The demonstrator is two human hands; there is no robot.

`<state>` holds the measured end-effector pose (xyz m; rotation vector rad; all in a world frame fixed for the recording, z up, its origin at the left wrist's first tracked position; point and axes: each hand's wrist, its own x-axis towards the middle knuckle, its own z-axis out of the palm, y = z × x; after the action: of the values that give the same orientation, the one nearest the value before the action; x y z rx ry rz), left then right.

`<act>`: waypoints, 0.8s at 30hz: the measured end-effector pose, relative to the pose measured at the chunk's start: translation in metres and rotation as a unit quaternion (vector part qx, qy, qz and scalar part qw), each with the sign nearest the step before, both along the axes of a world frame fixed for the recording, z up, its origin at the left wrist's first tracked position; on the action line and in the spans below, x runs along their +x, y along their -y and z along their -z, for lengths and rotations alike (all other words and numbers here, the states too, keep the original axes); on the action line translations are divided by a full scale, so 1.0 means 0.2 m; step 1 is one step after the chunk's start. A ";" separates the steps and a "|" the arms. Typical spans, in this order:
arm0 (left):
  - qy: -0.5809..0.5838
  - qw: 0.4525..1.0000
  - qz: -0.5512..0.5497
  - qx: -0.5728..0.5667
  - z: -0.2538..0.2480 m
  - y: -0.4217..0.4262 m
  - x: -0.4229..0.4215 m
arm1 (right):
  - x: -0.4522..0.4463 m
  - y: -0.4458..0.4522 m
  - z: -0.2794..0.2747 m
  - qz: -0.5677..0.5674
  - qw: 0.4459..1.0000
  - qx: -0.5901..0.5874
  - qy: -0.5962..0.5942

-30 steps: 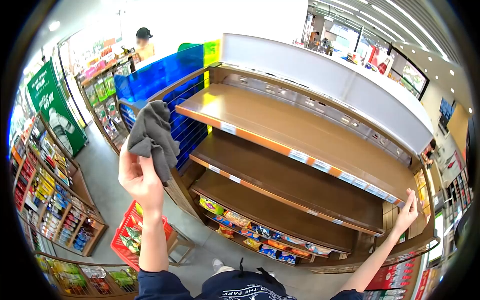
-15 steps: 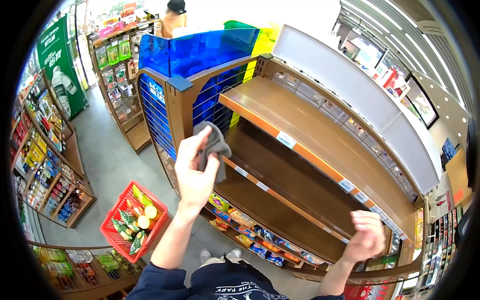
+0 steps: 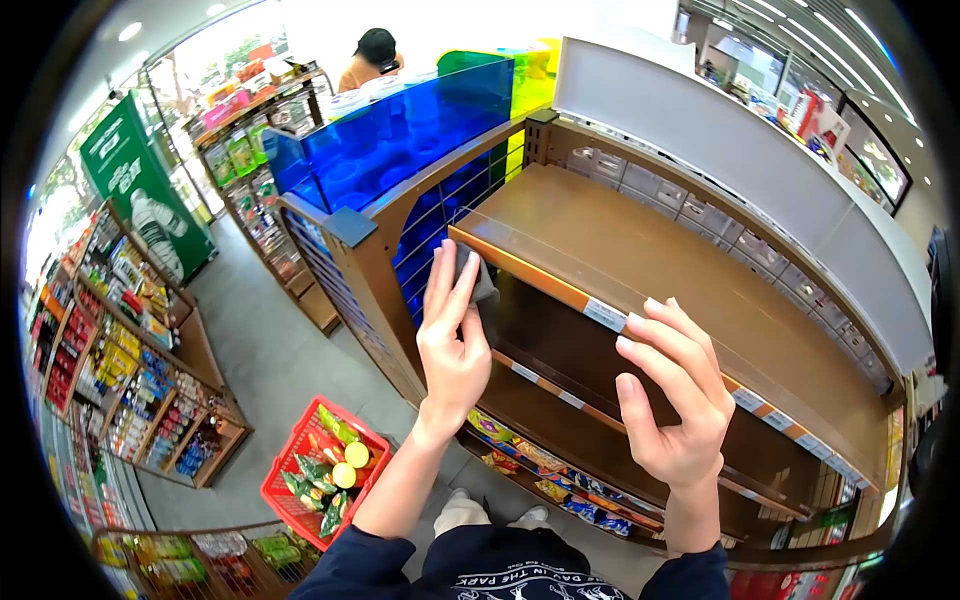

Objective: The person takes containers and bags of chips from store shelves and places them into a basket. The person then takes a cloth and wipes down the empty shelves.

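My left hand is closed on a dark grey cloth, which is pressed near the left front corner of the top brown shelf. Part of the cloth is hidden behind the fingers. My right hand has its fingers apart and holds nothing; it is in front of the shelf's orange front edge, beside a white price label. Below are a second dark shelf and lower shelves with snack bags.
A red basket with packaged goods stands on the floor at the left. Blue panels border the shelf unit's left end. A person is behind them. Stocked racks line the far left.
My left hand has brought the cloth to the top shelf's left front corner. My right hand has come off the shelf's right end and moved left, its fingers spread. The view has shifted.
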<state>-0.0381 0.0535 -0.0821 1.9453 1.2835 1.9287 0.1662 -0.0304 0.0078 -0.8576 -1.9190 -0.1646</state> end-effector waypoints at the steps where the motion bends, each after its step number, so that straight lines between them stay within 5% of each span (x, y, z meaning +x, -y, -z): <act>1: 0.002 1.000 0.019 0.003 0.02 -0.03 0.01 | -0.02 0.00 0.00 0.013 1.000 -0.002 0.002; 9: 0.091 0.996 0.018 0.000 0.10 -0.10 0.03 | -0.23 0.18 0.16 0.042 0.991 -0.050 -0.114; 15: 0.040 0.996 0.012 0.073 0.11 -0.12 0.07 | -0.31 0.29 0.29 0.142 0.979 -0.124 -0.075; 24: 0.061 0.986 0.143 0.063 0.07 -0.06 0.04 | -0.59 0.05 0.25 0.179 0.951 -0.155 -0.199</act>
<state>-0.0308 0.0659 -0.0954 1.9087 0.8171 1.9858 0.0476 -0.0397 -0.0414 -1.3383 -1.4170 0.0938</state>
